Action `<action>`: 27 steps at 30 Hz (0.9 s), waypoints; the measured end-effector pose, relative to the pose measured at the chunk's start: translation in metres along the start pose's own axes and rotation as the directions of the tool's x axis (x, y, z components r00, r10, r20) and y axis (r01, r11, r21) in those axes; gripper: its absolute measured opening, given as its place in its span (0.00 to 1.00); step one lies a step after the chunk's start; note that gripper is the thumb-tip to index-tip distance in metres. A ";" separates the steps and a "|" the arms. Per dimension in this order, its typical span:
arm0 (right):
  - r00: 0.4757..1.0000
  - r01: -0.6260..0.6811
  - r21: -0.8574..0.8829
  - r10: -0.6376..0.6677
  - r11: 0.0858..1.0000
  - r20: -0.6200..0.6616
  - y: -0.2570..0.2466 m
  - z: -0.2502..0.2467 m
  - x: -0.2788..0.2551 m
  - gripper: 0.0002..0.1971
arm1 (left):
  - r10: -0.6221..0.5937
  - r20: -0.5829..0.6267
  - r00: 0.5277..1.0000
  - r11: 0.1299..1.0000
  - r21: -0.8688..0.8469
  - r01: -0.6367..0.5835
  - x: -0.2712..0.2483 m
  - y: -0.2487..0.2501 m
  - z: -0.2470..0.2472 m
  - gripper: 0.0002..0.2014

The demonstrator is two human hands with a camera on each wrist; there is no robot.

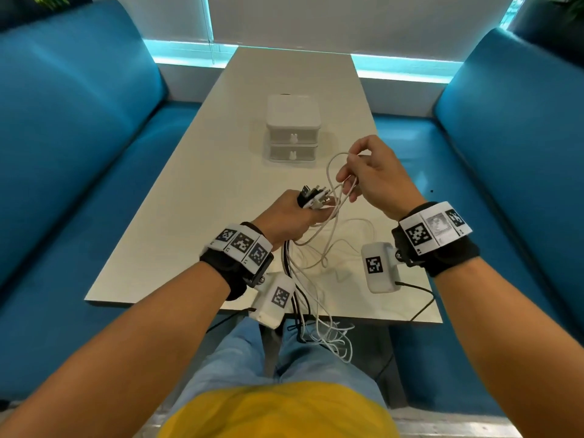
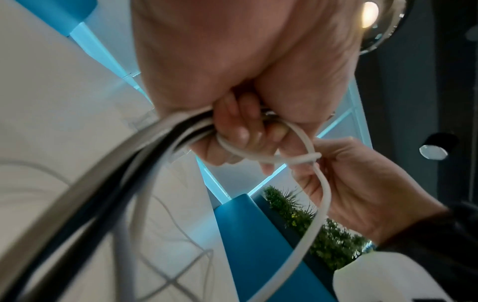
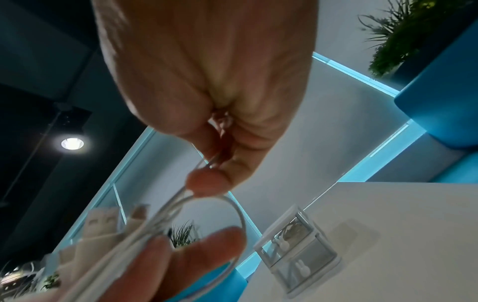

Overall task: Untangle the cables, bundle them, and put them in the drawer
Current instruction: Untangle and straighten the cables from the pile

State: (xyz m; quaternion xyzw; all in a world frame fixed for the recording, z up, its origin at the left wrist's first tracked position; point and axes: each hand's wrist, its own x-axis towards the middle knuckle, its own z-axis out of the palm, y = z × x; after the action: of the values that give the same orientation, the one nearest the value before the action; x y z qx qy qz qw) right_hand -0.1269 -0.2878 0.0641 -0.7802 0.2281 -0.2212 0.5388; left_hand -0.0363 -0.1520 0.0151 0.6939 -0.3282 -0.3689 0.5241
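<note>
White and black cables [image 1: 316, 248] hang tangled over the table edge; a white two-drawer box [image 1: 293, 129] stands shut beyond.

Worktop [image 1: 196, 172]: long, pale, rectangular, running away from the viewer between two blue benches. On it, toward the far middle: white two-drawer box [image 1: 292, 129], both drawers closed, a small rabbit-shaped knob on each front. At the near edge: slack loops of white cable [image 1: 344, 245], trailing over the edge.
</note>
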 end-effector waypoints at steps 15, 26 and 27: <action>0.969 0.050 -0.574 -0.178 0.817 -0.170 0.012 -0.001 -0.006 0.16 | -0.077 0.180 0.981 0.873 -0.462 0.153 -0.004 0.002 0.009 0.18; 0.982 -0.181 -0.388 0.143 0.904 -0.126 0.015 -0.019 -0.003 0.07 | -0.039 0.130 0.991 0.907 -0.412 0.090 -0.008 -0.004 0.000 0.14; 0.984 -0.168 -0.373 0.134 0.912 -0.114 0.014 -0.021 -0.002 0.09 | -0.033 0.105 0.994 0.928 -0.366 0.069 -0.009 -0.002 0.002 0.12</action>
State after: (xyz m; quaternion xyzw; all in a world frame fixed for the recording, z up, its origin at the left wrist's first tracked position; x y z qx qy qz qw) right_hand -0.1429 -0.3062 0.0572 -0.8399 0.3493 -0.1637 0.3819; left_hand -0.0421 -0.1449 0.0140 0.5726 -0.2598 -0.4707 0.6190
